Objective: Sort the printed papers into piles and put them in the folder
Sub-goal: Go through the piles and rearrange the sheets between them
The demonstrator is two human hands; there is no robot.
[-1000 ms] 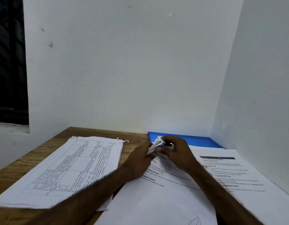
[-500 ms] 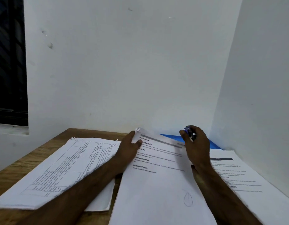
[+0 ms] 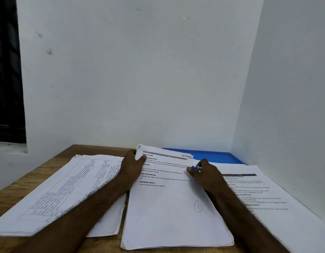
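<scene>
Sorting under way: a middle stack (image 3: pixel 172 212) of printed papers lies on a wooden table (image 3: pixel 15 194). The person's left hand (image 3: pixel 132 167) pinches its far left corner, thumb on the top sheet. At the stack's far right edge, the right hand (image 3: pixel 209 178) is curled round a small blue object (image 3: pixel 197 168) that cannot be identified. The step likely goes best if the corner grip peels off one sheet only, its heading read before a pile is chosen, the rest kept square. A pile of table-printed sheets (image 3: pixel 63 189) lies just left of the stack and a text pile (image 3: pixel 267 198) just right. The blue folder (image 3: pixel 212 156) sits behind, partly covered by the stack's far edge. A side wall (image 3: pixel 295 106) closes off the right. Bare wood shows only beyond the left pile, so lifting probably beats sliding.
</scene>
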